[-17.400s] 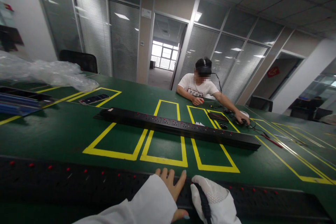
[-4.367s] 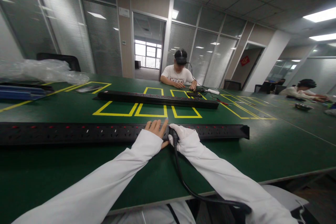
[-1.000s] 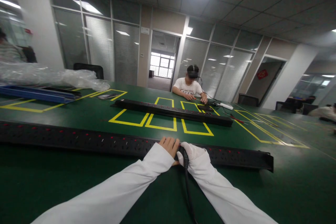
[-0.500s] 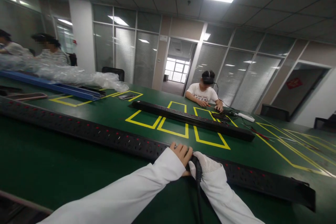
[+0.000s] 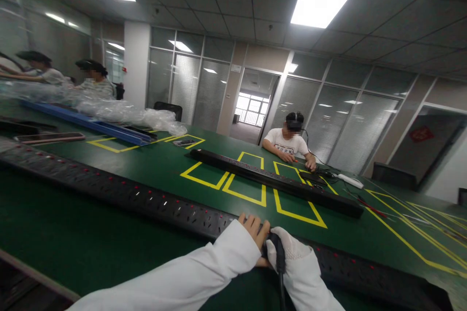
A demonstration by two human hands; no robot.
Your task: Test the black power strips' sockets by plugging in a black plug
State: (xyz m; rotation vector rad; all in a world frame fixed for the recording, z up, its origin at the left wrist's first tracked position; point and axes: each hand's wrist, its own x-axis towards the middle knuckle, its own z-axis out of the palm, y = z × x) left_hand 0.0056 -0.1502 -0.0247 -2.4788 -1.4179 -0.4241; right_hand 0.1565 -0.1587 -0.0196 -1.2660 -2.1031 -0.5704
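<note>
A long black power strip (image 5: pixel 166 204) with many sockets and small red lights runs across the table in front of me. My bare left hand (image 5: pixel 255 231) is wrapped around it near its middle, fingers over the far edge and thumb on the near side. Just to the right, my gloved right hand (image 5: pixel 294 245) is closed around a black plug (image 5: pixel 279 255), whose cable hangs down toward the bottom of the view. The plug is at the strip; my hands hide whether its pins are in a socket.
Another black power strip (image 5: pixel 277 181) lies farther back across yellow tape outlines (image 5: pixel 246 198) on the green table. Beyond it sits a person (image 5: pixel 288 142) handling cables. Blue rails (image 5: pixel 87 121), plastic wrap (image 5: pixel 124 111) and a phone (image 5: pixel 49 138) lie at left.
The view has tilted up slightly, so everything sits lower in the picture. Both hands keep the same hold on the power strip and the plug.
</note>
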